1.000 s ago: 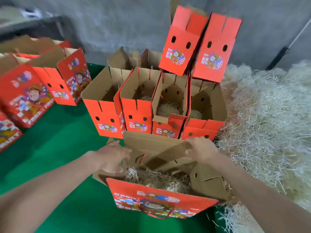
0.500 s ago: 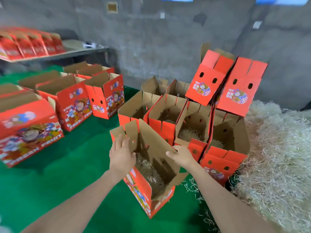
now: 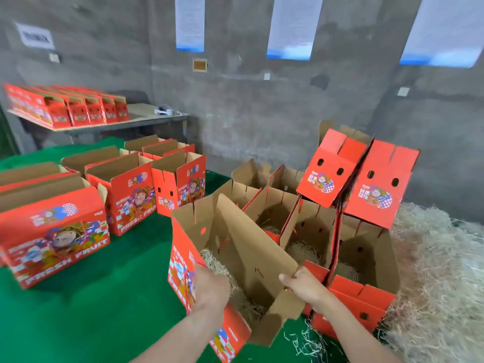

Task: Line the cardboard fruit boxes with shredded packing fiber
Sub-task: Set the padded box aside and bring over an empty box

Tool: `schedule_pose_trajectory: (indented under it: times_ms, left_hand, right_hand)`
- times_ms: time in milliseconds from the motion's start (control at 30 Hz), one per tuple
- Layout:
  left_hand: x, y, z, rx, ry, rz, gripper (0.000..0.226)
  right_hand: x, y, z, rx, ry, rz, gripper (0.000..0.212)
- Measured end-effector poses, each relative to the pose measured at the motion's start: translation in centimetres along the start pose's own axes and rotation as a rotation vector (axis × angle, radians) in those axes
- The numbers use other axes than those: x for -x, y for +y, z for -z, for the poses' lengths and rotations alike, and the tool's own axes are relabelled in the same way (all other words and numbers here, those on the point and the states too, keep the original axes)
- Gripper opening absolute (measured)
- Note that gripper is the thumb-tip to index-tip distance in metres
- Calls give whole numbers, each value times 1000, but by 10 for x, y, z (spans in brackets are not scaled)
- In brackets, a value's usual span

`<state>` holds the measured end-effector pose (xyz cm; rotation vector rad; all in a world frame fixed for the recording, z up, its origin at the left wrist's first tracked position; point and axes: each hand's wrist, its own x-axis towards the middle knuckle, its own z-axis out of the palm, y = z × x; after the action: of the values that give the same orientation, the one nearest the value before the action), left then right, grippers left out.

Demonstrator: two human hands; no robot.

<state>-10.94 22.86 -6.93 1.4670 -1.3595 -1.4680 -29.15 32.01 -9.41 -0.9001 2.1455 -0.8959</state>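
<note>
Fruit boxes (image 3: 131,203), green mat (image 3: 104,310), concrete wall (image 3: 262,113)

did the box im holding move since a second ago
Yes. Judged against the row of open boxes, the held box has swung round: its printed long side, which faced the person, now faces left, away from that row.

Likely a packing warehouse: bare concrete wall (image 3: 262,113), stacked fruit boxes (image 3: 65,106).

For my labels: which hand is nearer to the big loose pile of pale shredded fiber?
Right. The right hand pinches the brown flap of the open red cardboard box, toward the fiber pile; the left hand grips the opposite red wall, farther away.
</note>
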Motion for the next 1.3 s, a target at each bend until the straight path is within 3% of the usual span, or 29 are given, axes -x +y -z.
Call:
schedule_pose_trajectory:
  times_ms: [100, 200, 333, 433, 533, 600, 733, 833, 933, 1033, 1133, 1200, 1300]
  left_hand:
    - [14, 37, 4, 178, -4, -266, 65]
    - [20, 81, 10, 193, 27, -500, 68]
    - [10, 138, 14, 211, -102, -675, 75]
    - [-15, 182, 13, 217, -242, -701, 76]
    - [-53, 220, 6, 187, -426, -726, 78]
    - [-83, 236, -3, 214, -555, -680, 82]
    - [-153, 245, -37, 211, -684, -650, 56]
    - [-204, 256, -69, 239, -776, -591, 42]
    - [-246, 275, -106, 280, -822, -566, 45]
    - [-271, 284, -147, 310, -894, -505, 47]
    - [-284, 267, -186, 94, -935, -423, 51]
    - [-290, 247, -203, -36, -950, -363, 54]
    - [-298, 228, -220, -146, -1023, -382, 52]
  right_hand:
    - [-6, -27, 18, -186, 65, 113, 20]
    - [-14, -50, 27, -408, 121, 132, 31]
    - [-26, -77, 27, -765, 48, 118, 46]
    - [-37, -107, 28, -1020, 138, 144, 42]
    - [-52, -147, 41, -1114, 265, 211, 30]
    - [-69, -175, 55, -1075, 378, 190, 24]
    - [-124, -211, 90, -937, 599, 156, 27]
    - [-164, -223, 115, -926, 649, 149, 20]
    - [-197, -230, 141, -958, 697, 126, 15]
    - [-219, -231, 157, -1023, 713, 152, 30]
    - [-231, -213, 150, -811, 807, 110, 56]
    - [-236, -194, 138, -312, 952, 96, 76]
    - [-241, -180, 126, 332, 959, 181, 78]
